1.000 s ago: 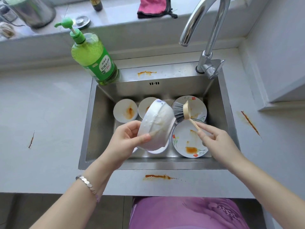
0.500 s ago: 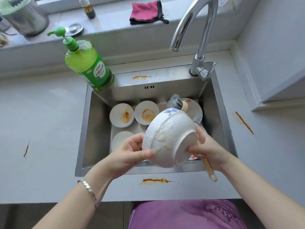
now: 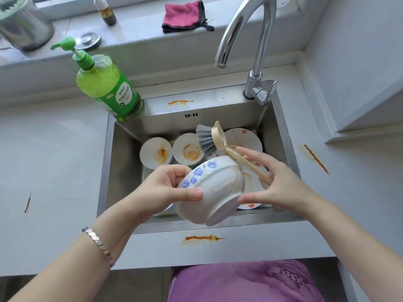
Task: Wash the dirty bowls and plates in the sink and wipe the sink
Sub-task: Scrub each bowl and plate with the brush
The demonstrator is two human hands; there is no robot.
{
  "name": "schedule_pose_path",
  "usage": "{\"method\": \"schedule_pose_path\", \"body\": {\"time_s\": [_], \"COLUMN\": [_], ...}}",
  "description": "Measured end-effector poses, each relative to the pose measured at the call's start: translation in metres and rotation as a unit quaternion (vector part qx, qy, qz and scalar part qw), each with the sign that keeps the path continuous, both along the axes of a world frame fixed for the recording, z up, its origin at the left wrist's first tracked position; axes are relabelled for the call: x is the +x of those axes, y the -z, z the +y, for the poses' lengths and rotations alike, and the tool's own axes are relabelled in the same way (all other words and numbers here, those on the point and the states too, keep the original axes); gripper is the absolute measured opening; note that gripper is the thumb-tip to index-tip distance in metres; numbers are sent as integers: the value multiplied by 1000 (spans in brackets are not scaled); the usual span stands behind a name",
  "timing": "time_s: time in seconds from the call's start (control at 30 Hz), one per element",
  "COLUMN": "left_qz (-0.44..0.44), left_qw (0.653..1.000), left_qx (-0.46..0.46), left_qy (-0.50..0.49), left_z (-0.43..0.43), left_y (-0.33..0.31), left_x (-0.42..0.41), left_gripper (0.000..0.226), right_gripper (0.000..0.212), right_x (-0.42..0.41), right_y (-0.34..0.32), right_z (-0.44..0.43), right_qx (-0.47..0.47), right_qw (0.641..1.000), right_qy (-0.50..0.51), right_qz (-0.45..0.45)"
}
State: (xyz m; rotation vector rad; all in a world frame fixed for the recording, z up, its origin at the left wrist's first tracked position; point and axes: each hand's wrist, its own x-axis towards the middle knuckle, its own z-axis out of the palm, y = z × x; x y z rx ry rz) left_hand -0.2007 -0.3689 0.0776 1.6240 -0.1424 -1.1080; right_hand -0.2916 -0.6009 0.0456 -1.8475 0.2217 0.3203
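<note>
My left hand (image 3: 165, 188) holds the white bowl (image 3: 214, 188) with blue flowers. It is tipped over the steel sink (image 3: 122, 171), bottom toward me. My right hand (image 3: 277, 186) holds the brush (image 3: 207, 139). Two small bowls (image 3: 156, 152) with orange stains sit behind, flowered plates (image 3: 246, 138) beside them.

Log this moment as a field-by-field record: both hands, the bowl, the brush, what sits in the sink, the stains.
left hand: grips the bowl at its rim
right hand: holds the brush by its handle, thumb at the bowl's foot
bowl: tilted over the sink, foot toward the camera
brush: head up, beyond the bowl
in sink: two stained small dishes, floral plate
faucet: no water visible
stains: orange streaks on counter and sink ledge
</note>
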Motion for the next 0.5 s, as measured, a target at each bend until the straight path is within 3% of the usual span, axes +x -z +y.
{"method": "schedule_pose_path", "body": {"time_s": [0.1,0.3,0.5], "left_qz": [-42,-105,-121], "left_qw": [997,986,982], "left_qx": [33,59,35], "left_qy": [-62,-116,-138], "left_z": [0,2,10], "left_y": [5,13,11], "left_x": [-10,-22,-23], "left_gripper": [34,22,29], "right_gripper": [32,40,44], "right_x": [-10,-34,-20], "right_y": [-2,-12,-11], "right_z": [-4,27,7], "right_qx": [-81,-144,-143], "right_qw": [993,977,989], "right_qy": [54,-74,-23], "right_qz": [-59,-141,-33]}}
